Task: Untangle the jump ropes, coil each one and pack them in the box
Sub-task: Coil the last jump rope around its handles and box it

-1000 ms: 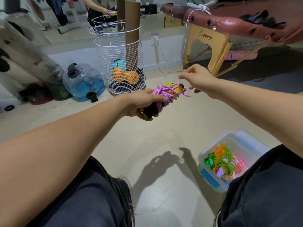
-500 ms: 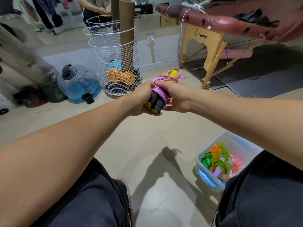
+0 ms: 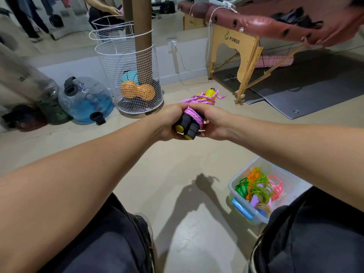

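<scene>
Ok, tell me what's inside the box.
The box holds coiled ropes: green, orange, pink, plus a frayed tan end. The right leg hides its near corner, and the bottom is covered.

Wearer's body as seen from the head camera. Both forearms are bare, with no sleeve, watch or band visible on either. The left hand and right hand carry no glove or ring. Nearer the camera than the hands, both legs are clothed in dark charcoal trousers of matte fabric with soft folds. At the left leg's inner edge, part of a dark shoe shows.
</scene>
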